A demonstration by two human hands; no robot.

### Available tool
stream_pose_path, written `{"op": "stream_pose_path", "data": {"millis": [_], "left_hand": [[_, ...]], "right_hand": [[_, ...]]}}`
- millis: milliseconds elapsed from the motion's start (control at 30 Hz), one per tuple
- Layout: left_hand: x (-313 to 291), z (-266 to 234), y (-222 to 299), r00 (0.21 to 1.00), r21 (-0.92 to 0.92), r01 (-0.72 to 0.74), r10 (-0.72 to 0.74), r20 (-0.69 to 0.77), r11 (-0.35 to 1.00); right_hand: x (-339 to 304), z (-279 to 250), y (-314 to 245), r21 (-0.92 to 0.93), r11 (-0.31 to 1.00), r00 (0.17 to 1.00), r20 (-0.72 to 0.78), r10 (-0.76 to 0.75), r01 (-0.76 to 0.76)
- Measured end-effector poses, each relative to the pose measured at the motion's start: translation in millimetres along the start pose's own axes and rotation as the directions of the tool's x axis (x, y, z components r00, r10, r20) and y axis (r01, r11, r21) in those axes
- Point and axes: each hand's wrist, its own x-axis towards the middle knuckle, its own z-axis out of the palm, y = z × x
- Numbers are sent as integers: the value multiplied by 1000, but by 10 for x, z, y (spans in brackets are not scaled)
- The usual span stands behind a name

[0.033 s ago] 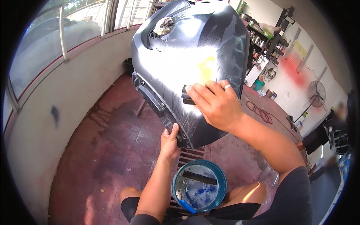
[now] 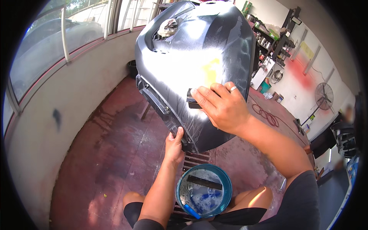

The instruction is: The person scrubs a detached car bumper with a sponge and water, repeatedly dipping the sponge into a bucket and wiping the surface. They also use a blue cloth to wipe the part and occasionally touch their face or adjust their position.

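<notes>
A big curved grey panel, which looks like a car bumper [image 2: 226,34], fills the upper middle. Wet streaks run down it, and a yellowish patch shows beside a bright glare. My right hand [image 2: 226,107] presses a small black sanding block [image 2: 194,100] against its face, fingers closed over the top. Under the panel's lower left edge, my left hand [image 2: 174,147] grips the bumper, thumb up; its other fingers are partly hidden. Between my knees stands a teal bucket [image 2: 229,191] of soapy water, with a dark bar [image 2: 204,182] across it and a blue-handled tool [image 2: 191,211] at its rim.
A low wall [image 2: 57,99] with windows runs along the left. A floor grate [image 2: 195,158] lies under the bucket. At the right are a coiled red hose [image 2: 265,115], a standing fan [image 2: 324,96], loaded shelves [image 2: 264,40] and another person [image 2: 326,143].
</notes>
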Motion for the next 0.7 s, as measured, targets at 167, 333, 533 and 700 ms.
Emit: {"op": "stream_pose_path", "data": {"millis": [167, 333, 533, 700], "left_hand": [[-26, 68, -80, 998, 16, 39, -40, 43, 999], [114, -160, -41, 997, -3, -47, 48, 60, 999], [-34, 51, -48, 998, 13, 5, -6, 61, 1000], [-25, -43, -159, 985, 209, -92, 119, -123, 974]], "right_hand": [[599, -246, 607, -34, 977, 966, -156, 204, -212], [-303, -745, -56, 587, 647, 844, 125, 521, -486], [-2413, -399, -2204, 195, 218, 175, 979, -106, -956], [-3077, 151, -3110, 107, 330, 106, 994, -20, -938]]}}
